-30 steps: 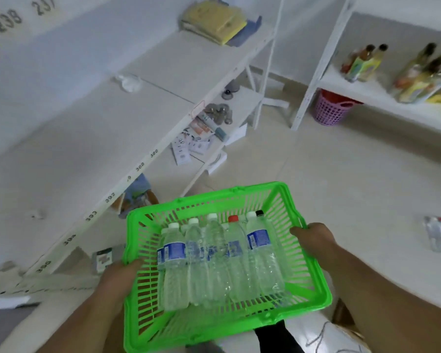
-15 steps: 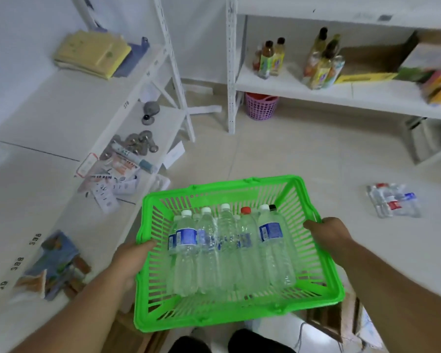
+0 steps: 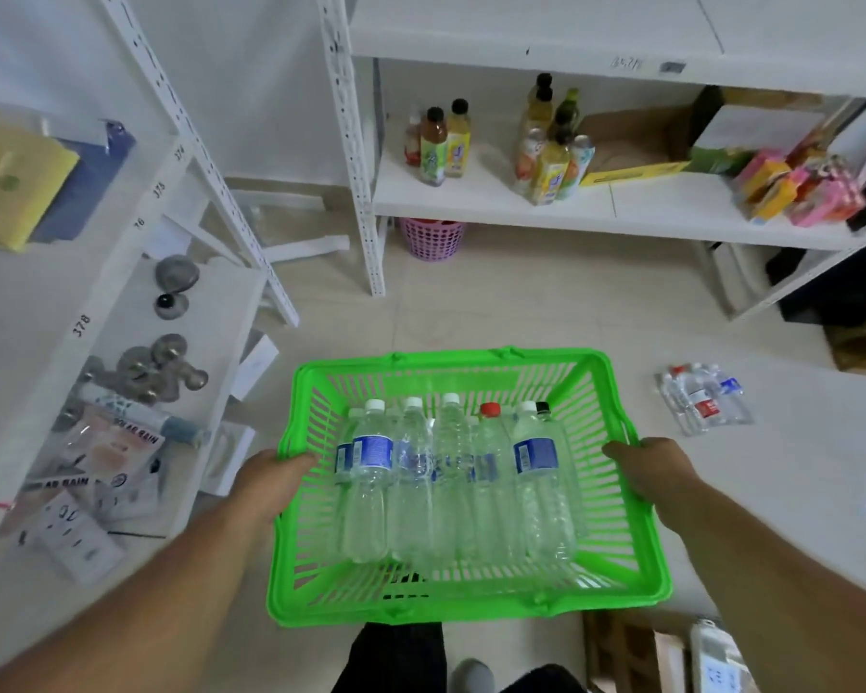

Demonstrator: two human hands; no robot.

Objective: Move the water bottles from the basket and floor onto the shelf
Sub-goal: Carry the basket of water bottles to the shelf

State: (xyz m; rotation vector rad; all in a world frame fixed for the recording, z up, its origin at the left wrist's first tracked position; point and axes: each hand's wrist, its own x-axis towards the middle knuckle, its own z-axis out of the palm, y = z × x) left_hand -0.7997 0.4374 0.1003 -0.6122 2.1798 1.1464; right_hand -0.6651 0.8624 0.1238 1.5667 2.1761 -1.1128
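Hands [image 3: 271, 485] above pale tiled floor [image 3: 471, 317]

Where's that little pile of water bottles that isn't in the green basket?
In the head view, the loose water bottles lie on the floor to the right, just beyond the green basket and in front of the drinks shelf.

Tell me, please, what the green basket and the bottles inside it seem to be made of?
Green basket: most likely moulded plastic, bright and slightly glossy, with slotted lattice walls. Bottles: probably thin clear plastic, since the basket shows through their ribbed bodies; the coloured caps look like opaque plastic.
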